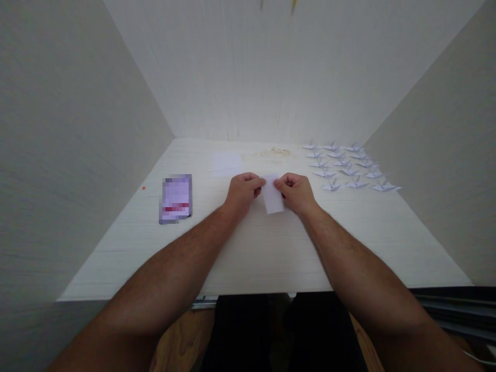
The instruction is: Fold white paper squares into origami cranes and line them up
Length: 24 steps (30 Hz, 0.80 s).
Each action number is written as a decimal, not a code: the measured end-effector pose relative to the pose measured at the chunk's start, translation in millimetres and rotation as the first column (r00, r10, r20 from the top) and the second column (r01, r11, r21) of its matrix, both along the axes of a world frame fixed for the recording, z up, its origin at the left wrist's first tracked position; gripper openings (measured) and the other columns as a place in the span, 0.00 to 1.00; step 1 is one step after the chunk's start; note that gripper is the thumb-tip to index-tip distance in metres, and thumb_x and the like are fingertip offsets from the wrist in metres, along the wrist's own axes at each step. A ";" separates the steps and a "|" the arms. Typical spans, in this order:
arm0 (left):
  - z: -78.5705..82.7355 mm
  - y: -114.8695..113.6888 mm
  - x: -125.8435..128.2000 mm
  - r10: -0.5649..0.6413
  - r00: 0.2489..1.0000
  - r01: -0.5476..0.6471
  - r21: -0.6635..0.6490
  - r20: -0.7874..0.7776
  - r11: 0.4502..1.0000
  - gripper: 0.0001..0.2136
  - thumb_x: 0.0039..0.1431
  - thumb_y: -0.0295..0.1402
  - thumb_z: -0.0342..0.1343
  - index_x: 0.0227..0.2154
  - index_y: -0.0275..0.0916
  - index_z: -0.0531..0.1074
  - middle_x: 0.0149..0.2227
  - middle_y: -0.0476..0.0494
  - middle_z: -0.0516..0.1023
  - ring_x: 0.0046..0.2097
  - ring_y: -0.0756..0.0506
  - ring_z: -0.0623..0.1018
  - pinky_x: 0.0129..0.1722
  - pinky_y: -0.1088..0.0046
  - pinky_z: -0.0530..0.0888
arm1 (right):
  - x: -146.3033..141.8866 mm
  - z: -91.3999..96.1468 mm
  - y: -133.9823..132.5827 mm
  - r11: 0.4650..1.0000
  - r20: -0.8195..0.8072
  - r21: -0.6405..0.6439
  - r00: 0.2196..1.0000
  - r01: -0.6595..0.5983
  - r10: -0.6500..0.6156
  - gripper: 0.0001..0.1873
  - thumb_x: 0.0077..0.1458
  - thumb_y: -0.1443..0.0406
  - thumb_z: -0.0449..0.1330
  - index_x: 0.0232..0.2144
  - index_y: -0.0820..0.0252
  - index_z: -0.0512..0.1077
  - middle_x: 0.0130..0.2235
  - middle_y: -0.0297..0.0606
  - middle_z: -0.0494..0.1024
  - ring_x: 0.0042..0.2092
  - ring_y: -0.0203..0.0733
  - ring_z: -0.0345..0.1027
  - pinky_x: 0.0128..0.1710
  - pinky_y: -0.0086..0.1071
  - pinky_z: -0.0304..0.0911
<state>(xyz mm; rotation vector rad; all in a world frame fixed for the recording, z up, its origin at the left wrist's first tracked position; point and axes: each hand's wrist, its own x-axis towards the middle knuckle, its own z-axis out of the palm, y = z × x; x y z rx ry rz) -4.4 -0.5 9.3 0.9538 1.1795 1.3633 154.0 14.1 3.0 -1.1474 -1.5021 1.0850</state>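
Note:
A small white sheet of paper [273,199], roughly rectangular and slightly tilted, is held up between my two hands over the middle of the table. My left hand [245,190] pinches its upper left edge between thumb and fingers. On the other side, my right hand [294,190] grips the upper right edge the same way. Whether the paper has creases is too faint to tell. Just beyond my left hand lie flat white paper sheets [226,163]. Several folded white paper cranes [343,164] stand in rows at the back right.
A pixelated flat rectangular object [176,199] lies on the left of the white table [248,258]. A tiny orange speck [143,188] is near the left edge. Brownish marks [273,152] show at the back. Walls enclose the table at left, back and right.

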 end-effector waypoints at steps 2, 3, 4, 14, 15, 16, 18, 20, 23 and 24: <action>-0.3 0.5 -0.5 0.009 1.000 -0.009 0.001 0.003 1.000 0.09 0.41 0.30 0.63 0.15 0.37 0.68 0.14 0.51 0.66 0.18 0.54 0.63 0.19 0.76 0.56 | -0.5 0.0 -0.5 1.000 0.003 -0.013 1.000 -0.009 0.009 0.18 0.46 0.52 0.64 0.20 0.60 0.69 0.18 0.28 0.66 0.20 0.30 0.54 0.20 0.27 0.49; -0.3 0.7 -0.9 0.014 1.000 -0.014 0.005 0.008 1.000 0.09 0.41 0.30 0.63 0.15 0.37 0.68 0.14 0.51 0.66 0.18 0.54 0.63 0.19 0.76 0.56 | -0.6 -0.2 -0.7 0.999 0.003 -0.027 1.000 -0.027 0.027 0.18 0.46 0.52 0.64 0.20 0.60 0.69 0.18 0.28 0.66 0.20 0.30 0.54 0.20 0.27 0.49; -0.2 0.9 -1.3 0.020 1.000 -0.021 0.010 0.015 1.000 0.09 0.41 0.30 0.62 0.15 0.37 0.67 0.14 0.51 0.66 0.18 0.54 0.63 0.19 0.75 0.56 | -0.6 -0.6 -0.9 0.998 0.004 -0.044 0.999 -0.051 0.051 0.19 0.46 0.51 0.64 0.20 0.60 0.69 0.18 0.28 0.66 0.20 0.30 0.54 0.20 0.28 0.49; 1.8 2.7 -3.3 0.056 0.994 -0.059 0.025 0.099 0.998 0.10 0.41 0.30 0.63 0.15 0.37 0.67 0.15 0.52 0.66 0.19 0.54 0.65 0.20 0.76 0.58 | 0.5 2.2 -1.7 0.997 0.060 -0.071 0.998 -0.023 0.027 0.19 0.44 0.51 0.65 0.20 0.60 0.70 0.18 0.29 0.67 0.20 0.31 0.55 0.19 0.28 0.49; 1.8 2.8 -3.4 0.058 0.993 -0.062 0.029 0.099 0.998 0.10 0.41 0.30 0.63 0.15 0.37 0.67 0.15 0.52 0.66 0.19 0.54 0.65 0.20 0.76 0.58 | 0.3 2.0 -1.3 0.997 0.050 -0.078 0.998 -0.028 0.032 0.18 0.44 0.51 0.66 0.20 0.60 0.71 0.18 0.29 0.68 0.20 0.31 0.55 0.19 0.28 0.49; 1.6 2.9 -3.5 0.063 0.993 -0.067 0.033 0.099 0.997 0.10 0.41 0.30 0.63 0.15 0.37 0.67 0.15 0.52 0.66 0.19 0.54 0.65 0.20 0.76 0.59 | 0.1 1.3 -0.7 0.996 0.040 -0.082 0.998 -0.037 0.041 0.18 0.44 0.52 0.66 0.21 0.60 0.71 0.19 0.30 0.69 0.20 0.31 0.56 0.19 0.28 0.50; 1.0 3.5 -3.8 0.083 0.992 -0.088 0.048 0.092 0.995 0.09 0.42 0.31 0.63 0.16 0.37 0.67 0.16 0.52 0.66 0.19 0.54 0.65 0.20 0.76 0.59 | -0.4 -1.1 0.6 0.995 0.020 -0.082 0.998 -0.056 0.057 0.16 0.43 0.53 0.66 0.23 0.60 0.72 0.20 0.31 0.72 0.21 0.32 0.58 0.20 0.28 0.52; 0.1 4.6 -4.4 0.113 0.991 -0.117 0.059 0.069 0.991 0.09 0.43 0.31 0.63 0.16 0.37 0.68 0.16 0.52 0.66 0.19 0.54 0.65 0.21 0.76 0.59 | -0.5 -3.4 1.7 0.995 0.012 -0.076 0.998 -0.058 0.059 0.15 0.44 0.54 0.66 0.24 0.60 0.73 0.21 0.31 0.73 0.21 0.32 0.60 0.20 0.27 0.53; -1.4 6.9 -5.9 0.166 0.985 -0.169 0.071 0.043 0.983 0.09 0.43 0.31 0.63 0.16 0.37 0.68 0.16 0.52 0.66 0.20 0.54 0.64 0.22 0.76 0.60 | 0.1 -4.2 1.5 0.995 0.067 -0.093 0.997 -0.036 0.043 0.16 0.47 0.52 0.64 0.24 0.60 0.72 0.21 0.32 0.73 0.20 0.32 0.62 0.19 0.27 0.54; -1.6 7.6 -6.6 0.188 0.981 -0.191 0.072 0.046 0.979 0.09 0.43 0.31 0.63 0.16 0.37 0.68 0.16 0.52 0.66 0.20 0.54 0.64 0.22 0.76 0.60 | 0.5 -3.7 1.0 0.994 0.098 -0.103 0.994 -0.032 0.042 0.17 0.48 0.52 0.63 0.24 0.60 0.71 0.20 0.32 0.73 0.19 0.33 0.62 0.19 0.27 0.54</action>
